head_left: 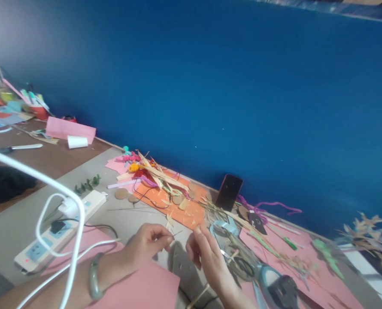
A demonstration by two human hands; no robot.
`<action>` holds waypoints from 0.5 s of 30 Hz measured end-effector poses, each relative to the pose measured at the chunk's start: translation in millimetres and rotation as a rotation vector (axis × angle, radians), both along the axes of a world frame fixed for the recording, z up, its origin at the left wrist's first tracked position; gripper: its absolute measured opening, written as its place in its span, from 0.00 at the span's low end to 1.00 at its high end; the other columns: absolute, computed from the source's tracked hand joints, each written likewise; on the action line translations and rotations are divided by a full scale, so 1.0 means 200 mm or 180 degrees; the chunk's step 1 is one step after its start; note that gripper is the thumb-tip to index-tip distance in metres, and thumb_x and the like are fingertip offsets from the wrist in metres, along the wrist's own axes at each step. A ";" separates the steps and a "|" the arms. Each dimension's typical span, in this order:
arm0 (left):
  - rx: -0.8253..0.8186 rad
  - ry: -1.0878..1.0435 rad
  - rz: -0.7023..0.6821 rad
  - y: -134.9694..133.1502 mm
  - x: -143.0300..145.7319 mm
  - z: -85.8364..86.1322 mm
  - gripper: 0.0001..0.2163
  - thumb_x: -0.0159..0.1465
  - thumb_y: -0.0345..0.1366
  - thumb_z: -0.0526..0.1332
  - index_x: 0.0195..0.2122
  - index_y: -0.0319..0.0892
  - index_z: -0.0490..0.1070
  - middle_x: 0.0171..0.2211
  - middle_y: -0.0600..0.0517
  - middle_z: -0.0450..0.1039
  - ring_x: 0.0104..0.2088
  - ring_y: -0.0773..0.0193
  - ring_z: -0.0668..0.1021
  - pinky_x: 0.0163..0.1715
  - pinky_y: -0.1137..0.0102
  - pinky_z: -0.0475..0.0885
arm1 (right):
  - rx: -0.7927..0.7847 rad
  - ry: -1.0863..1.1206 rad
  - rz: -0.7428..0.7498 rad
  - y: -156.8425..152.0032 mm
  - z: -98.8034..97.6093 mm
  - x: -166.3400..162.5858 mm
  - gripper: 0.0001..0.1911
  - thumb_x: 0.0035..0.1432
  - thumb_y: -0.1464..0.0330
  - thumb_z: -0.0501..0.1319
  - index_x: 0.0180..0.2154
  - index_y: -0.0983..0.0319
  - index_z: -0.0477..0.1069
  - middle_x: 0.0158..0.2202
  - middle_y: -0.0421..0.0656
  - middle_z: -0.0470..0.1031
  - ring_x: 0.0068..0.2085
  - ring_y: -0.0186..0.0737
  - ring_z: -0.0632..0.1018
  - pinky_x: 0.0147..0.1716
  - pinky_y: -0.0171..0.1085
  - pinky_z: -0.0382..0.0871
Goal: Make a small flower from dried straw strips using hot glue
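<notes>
My left hand [146, 246] is low in the middle of the view, fingers pinched on a thin dark strand [177, 233] that points right. A green bangle [95, 277] sits on that wrist. My right hand [205, 253] is just to the right, fingers curled, thumb and forefinger close to the strand's tip. Whether it grips anything I cannot make out. Both hands hover over pink paper [146, 287] and the grey tabletop [136, 216]. Straw strips and pipe cleaners [152, 171] lie on orange paper [184, 210] beyond the hands.
A white power strip [59, 231] with plugs and white cables [71, 240] lies at left. A dark phone [228, 192] leans on the blue wall [242, 107]. A glue gun [274, 287] lies at lower right. A white cup [77, 141] and pink paper lie at far left.
</notes>
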State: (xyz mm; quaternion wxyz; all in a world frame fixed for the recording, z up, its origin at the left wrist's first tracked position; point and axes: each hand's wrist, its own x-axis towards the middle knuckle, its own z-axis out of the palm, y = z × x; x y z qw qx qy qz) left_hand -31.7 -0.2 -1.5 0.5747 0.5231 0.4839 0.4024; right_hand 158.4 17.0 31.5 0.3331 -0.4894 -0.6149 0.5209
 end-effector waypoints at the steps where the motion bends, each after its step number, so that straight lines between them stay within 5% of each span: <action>1: 0.0018 -0.0001 -0.0030 0.00 0.00 0.00 0.16 0.60 0.46 0.61 0.30 0.37 0.76 0.25 0.51 0.75 0.23 0.69 0.71 0.22 0.75 0.66 | -0.0095 0.0087 0.0008 0.00 -0.01 0.00 0.29 0.64 0.49 0.47 0.20 0.63 0.62 0.15 0.34 0.57 0.16 0.28 0.61 0.16 0.30 0.53; 9: -0.0119 -0.0813 -0.0102 0.01 0.02 -0.02 0.13 0.63 0.46 0.58 0.34 0.39 0.66 0.26 0.51 0.75 0.22 0.70 0.70 0.22 0.75 0.62 | -0.0768 0.1120 0.0208 0.01 -0.07 -0.02 0.22 0.65 0.54 0.49 0.26 0.62 0.61 0.17 0.36 0.65 0.15 0.25 0.57 0.15 0.29 0.46; 15: -0.0754 -0.1522 -0.0027 0.00 0.02 0.06 0.13 0.61 0.47 0.59 0.31 0.41 0.63 0.19 0.61 0.55 0.19 0.74 0.60 0.21 0.76 0.53 | 0.0111 0.0170 0.0710 -0.01 -0.07 0.01 0.16 0.68 0.59 0.48 0.44 0.62 0.68 0.20 0.36 0.65 0.20 0.30 0.64 0.21 0.30 0.57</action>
